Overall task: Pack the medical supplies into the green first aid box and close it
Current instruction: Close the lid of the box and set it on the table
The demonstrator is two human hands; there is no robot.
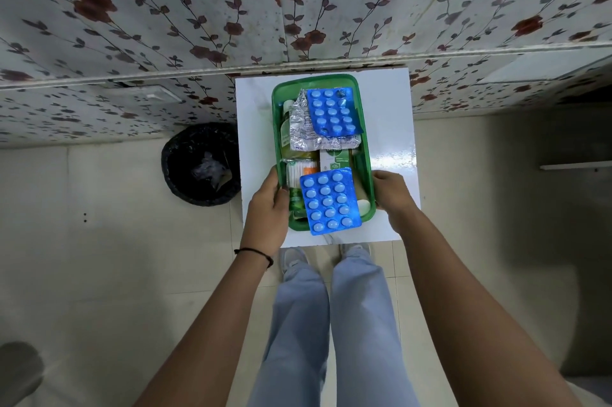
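Note:
The green first aid box (367,154) stands open on a small white table (390,101). Inside lie two blue blister packs of tablets, one at the far end (332,111) and one at the near end (329,200), which sticks out over the near rim. A silver foil strip (299,128), a green liquid bottle (287,138), a white-and-green carton (336,159) and a cotton swab pack (299,171) fill the rest. My left hand (268,211) grips the box's left wall near the front. My right hand (392,191) holds the right wall. No lid is in view.
A black bin with a bag liner (200,164) stands on the floor just left of the table. A floral-patterned wall (165,42) rises behind the table. My legs and shoes (326,307) are right below the table's near edge.

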